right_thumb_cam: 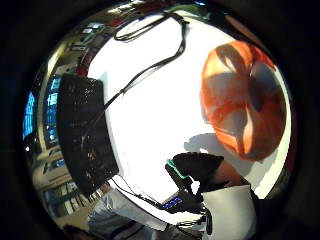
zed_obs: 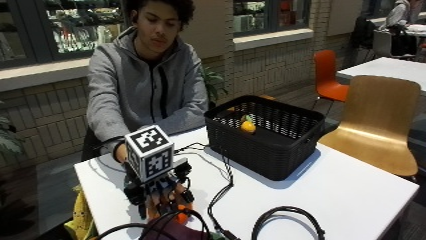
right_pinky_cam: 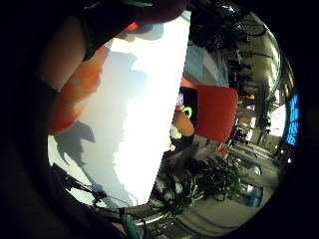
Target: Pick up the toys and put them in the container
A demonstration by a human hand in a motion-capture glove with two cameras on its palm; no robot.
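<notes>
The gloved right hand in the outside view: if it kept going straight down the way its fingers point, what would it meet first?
Probably the orange toy lying on the white table right beneath the right hand; its fingers seem already on it, though contact is unclear.

A white rectangular table [zed_obs: 346,185] carries a black plastic lattice basket [zed_obs: 266,132] toward its far right side. Black cables [zed_obs: 223,185] trail across the middle toward the near edge. An orange toy [right_thumb_cam: 245,100] lies on the tabletop at the near left.
</notes>
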